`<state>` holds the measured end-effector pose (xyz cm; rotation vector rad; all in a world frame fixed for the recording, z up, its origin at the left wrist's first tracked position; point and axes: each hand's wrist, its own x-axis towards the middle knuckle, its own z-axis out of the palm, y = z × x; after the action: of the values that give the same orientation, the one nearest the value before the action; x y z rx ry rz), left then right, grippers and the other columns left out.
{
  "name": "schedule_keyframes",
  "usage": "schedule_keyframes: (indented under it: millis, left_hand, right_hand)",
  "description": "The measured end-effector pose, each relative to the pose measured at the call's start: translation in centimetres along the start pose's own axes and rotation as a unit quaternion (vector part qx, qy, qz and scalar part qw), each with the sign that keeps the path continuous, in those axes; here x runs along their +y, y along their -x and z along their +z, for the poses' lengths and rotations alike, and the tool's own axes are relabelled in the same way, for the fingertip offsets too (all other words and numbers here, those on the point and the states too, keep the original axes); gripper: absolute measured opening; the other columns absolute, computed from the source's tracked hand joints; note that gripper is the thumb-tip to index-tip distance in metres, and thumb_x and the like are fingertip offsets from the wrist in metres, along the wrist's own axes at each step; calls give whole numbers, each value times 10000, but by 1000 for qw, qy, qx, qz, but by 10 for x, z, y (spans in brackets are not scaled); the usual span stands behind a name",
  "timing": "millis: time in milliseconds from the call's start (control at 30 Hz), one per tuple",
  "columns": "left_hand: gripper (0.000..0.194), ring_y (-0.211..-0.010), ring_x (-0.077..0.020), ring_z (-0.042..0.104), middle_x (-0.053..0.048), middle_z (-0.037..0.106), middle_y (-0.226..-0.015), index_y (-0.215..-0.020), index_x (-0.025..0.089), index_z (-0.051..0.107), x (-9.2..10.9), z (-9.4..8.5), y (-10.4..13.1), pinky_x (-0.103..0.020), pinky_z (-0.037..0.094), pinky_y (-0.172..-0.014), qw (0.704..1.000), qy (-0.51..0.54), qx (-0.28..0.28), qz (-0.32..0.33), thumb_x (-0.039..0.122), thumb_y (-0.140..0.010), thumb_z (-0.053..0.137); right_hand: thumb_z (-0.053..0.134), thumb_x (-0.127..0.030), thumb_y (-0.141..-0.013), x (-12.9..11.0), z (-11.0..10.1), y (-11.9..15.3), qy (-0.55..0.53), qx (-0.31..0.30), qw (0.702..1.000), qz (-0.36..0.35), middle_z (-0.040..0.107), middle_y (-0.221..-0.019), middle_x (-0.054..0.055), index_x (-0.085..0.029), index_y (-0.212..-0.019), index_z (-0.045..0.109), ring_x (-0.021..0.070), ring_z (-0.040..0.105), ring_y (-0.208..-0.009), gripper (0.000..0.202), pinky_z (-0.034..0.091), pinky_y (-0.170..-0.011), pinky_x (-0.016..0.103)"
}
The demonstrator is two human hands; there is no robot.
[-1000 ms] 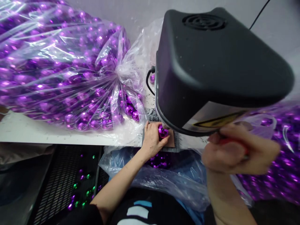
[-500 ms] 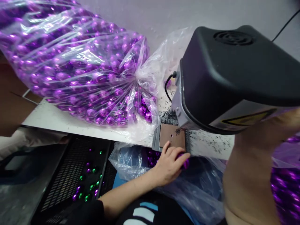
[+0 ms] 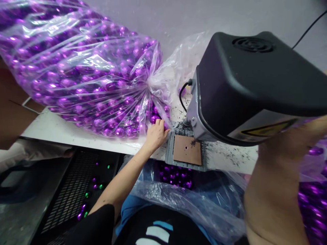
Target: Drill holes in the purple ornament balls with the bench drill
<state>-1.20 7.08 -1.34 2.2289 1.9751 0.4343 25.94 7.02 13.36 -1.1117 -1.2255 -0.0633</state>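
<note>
My left hand (image 3: 156, 135) reaches into the gathered mouth of a clear plastic bag (image 3: 102, 85) full of shiny purple balls. Its fingers are bent at the opening, and their tips are hidden by the balls and plastic. To the right of that hand lies a brown square plate (image 3: 187, 149) with a small hole, on the grey base of a machine. My right forearm rises beside the black machine head (image 3: 245, 88), where the right hand is mostly hidden. Below the plate, an open plastic bag (image 3: 199, 200) on the lap holds more purple balls (image 3: 176, 175).
A black mesh crate (image 3: 68, 190) with purple and green balls stands at lower left. Another person's arm (image 3: 17, 102) and sleeve show at the left edge. More bagged purple balls (image 3: 314, 204) are at the right. Dark shavings litter the white table (image 3: 230, 156).
My left hand has moved up and left from the plate's front edge to the bag opening. The purple ball it held is gone from it, and the plate is fully uncovered.
</note>
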Motion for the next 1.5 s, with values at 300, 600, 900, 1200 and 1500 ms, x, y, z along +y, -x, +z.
schedule_keyframes:
  millis: [300,600,900,1200,1500]
  left_hand:
    - [586,-954,-253,639,-99,543,-1169,-1236,213,520,-22,-19,5,-412,509,-855,989,139,-39,-15,505,-779,744]
    - [491,-878,-188,654,-80,650,-1048,-1233,212,536,-32,-49,28,-326,553,-705,838,533,-27,-113,426,-814,680]
    - [415,-918,-170,622,-39,655,-1002,-1121,181,584,21,-45,67,-308,504,-845,761,636,-119,-56,451,-830,704]
    - [533,-1121,-232,589,-74,599,-1231,-1245,207,484,44,3,60,-394,466,-1008,855,511,-84,42,311,-794,747]
    - [509,-1169,-270,565,-105,593,-1264,-1297,214,468,52,22,58,-454,456,-1020,927,333,-9,175,252,-846,701]
  right_hand:
    - [515,-487,-874,-27,5,0,-6,-34,999,-17,284,-583,-36,-95,-653,421,-33,282,-586,460,216,-574,186]
    - [528,-452,-883,-35,3,0,-1,-52,999,5,254,-593,-29,-105,-665,404,-29,294,-603,428,210,-578,172]
    - [458,-514,-910,-34,5,2,-9,-51,999,-6,238,-609,-38,-95,-681,385,-29,283,-596,483,200,-581,153]
    - [462,-464,-900,-43,3,2,13,-68,998,13,300,-622,-49,-78,-710,405,-47,331,-637,434,219,-625,138]
    - [452,-547,-887,-39,2,0,24,-75,997,-2,294,-613,-52,-78,-718,423,-40,275,-623,499,212,-604,139]
